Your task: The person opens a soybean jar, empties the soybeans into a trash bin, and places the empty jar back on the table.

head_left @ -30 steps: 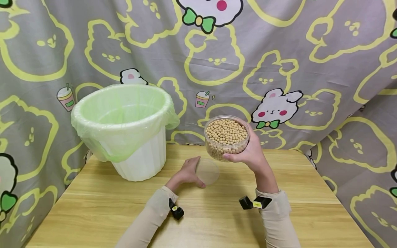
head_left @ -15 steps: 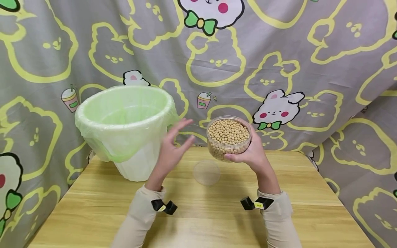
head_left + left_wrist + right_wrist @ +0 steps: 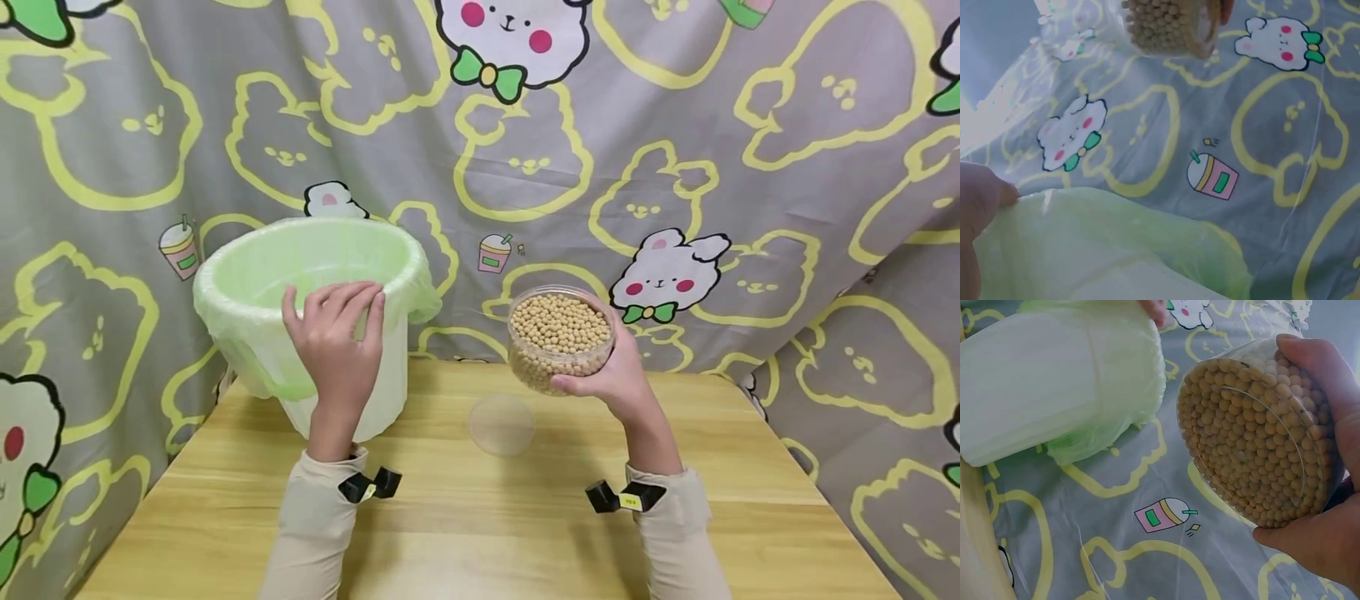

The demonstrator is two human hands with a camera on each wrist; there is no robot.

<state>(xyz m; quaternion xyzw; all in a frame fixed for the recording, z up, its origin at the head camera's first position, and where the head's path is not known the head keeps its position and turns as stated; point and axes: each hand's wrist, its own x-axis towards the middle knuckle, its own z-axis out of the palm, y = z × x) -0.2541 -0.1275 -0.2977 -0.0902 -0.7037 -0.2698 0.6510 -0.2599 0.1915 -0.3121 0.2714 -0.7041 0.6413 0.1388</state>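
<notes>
My right hand point(image 3: 611, 379) grips a clear round plastic tub point(image 3: 551, 375) full of pale dried soybeans point(image 3: 562, 322). It holds the tub above the table from its right side, the open top tilted toward me. In the right wrist view, beans point(image 3: 1244, 444) show through the tub's base. At the near rim of a white trash can point(image 3: 390, 367), lined with a pale green plastic bag point(image 3: 322, 257), is my left hand point(image 3: 337, 350). Its fingers bend over the rim, the thumb close beside them; in the left wrist view a fingertip point(image 3: 1007, 192) meets the bag-covered edge.
A thin translucent disc point(image 3: 502, 425) lies flat on the wooden table point(image 3: 480, 517), below and left of the tub. Behind the table hangs a grey patterned curtain point(image 3: 420, 167). The trash can stands at the table's back left.
My left hand has left the translucent disc, risen and moved left to the trash can's rim. The right hand keeps the tub of soybeans almost where it was.
</notes>
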